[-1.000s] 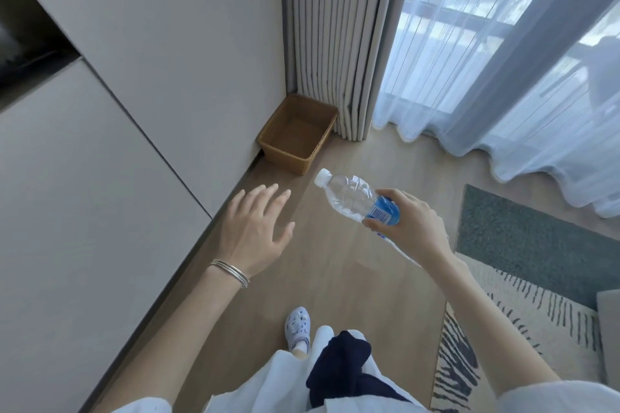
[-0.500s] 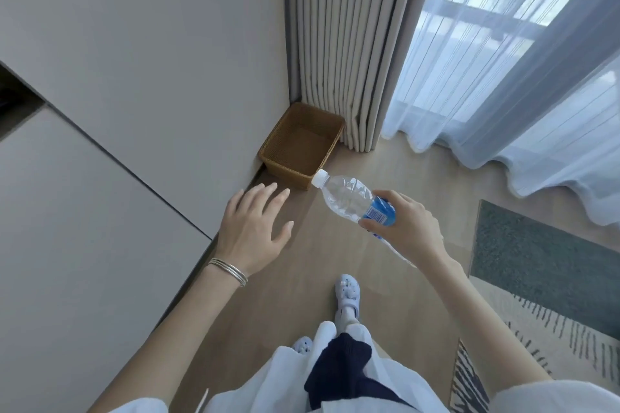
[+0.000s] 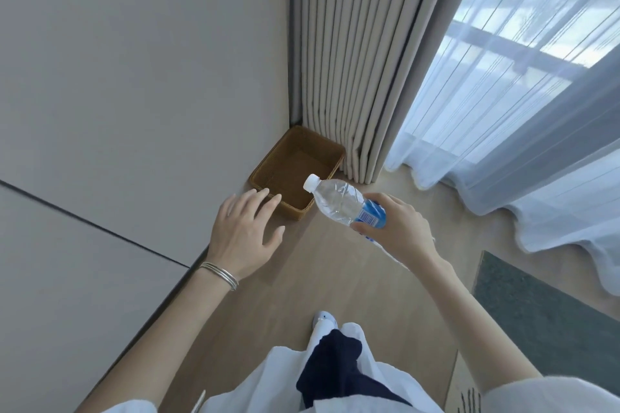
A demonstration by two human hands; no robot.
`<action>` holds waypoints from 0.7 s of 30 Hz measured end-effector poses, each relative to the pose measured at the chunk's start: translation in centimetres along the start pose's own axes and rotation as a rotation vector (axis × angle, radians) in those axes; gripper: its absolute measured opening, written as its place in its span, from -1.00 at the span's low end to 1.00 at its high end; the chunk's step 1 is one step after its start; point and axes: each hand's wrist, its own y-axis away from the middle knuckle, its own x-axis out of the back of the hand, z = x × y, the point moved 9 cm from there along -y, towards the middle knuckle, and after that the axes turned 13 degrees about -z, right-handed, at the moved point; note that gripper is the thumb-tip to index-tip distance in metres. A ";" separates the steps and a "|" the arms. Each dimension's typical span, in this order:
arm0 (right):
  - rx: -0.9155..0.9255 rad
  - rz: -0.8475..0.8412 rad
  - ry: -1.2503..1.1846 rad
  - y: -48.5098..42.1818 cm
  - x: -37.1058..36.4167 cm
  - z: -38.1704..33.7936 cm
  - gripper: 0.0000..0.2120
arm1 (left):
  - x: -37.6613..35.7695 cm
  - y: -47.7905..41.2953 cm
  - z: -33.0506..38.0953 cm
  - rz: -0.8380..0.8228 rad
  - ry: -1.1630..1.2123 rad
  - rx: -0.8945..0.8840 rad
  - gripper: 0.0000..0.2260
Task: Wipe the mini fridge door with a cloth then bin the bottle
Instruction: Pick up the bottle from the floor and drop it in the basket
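Note:
My right hand (image 3: 399, 231) grips a clear plastic bottle (image 3: 339, 203) with a white cap and a blue label, held tilted with the cap pointing up-left over the near right corner of a brown woven bin (image 3: 268, 171). The bin stands on the floor in the corner between the wall and the curtain, and its inside looks bare. My left hand (image 3: 245, 231) hovers open with fingers spread, just short of the bin's near left edge, a bracelet on its wrist. No fridge door or cloth is in view.
Grey cabinet panels (image 3: 100, 111) run along the left. Beige pleated curtains (image 3: 352, 60) and sheer white drapes (image 3: 503, 111) hang behind and to the right. A dark green rug (image 3: 543, 312) lies at the right on the wooden floor (image 3: 318, 278). My foot (image 3: 323, 320) is below.
I have stepped closer to the bin. The bottle's cap has come from short of the bin to over its near corner, and my left hand has come up to the bin's near edge.

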 end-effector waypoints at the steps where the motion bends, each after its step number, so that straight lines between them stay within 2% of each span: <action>1: 0.007 0.004 0.003 -1.2 0.9 0.3 -0.52 | 0.3 -1.2 0.3 0.004 0.001 0.002 -0.51; 10: 0.040 -0.030 0.001 -10.0 3.6 1.4 -0.52 | 0.1 -9.0 -0.5 0.006 0.011 0.044 -0.51; 21: 0.011 -0.078 0.003 -22.8 4.5 -0.9 -0.49 | -0.1 -20.2 -7.5 -0.073 0.029 0.068 -0.53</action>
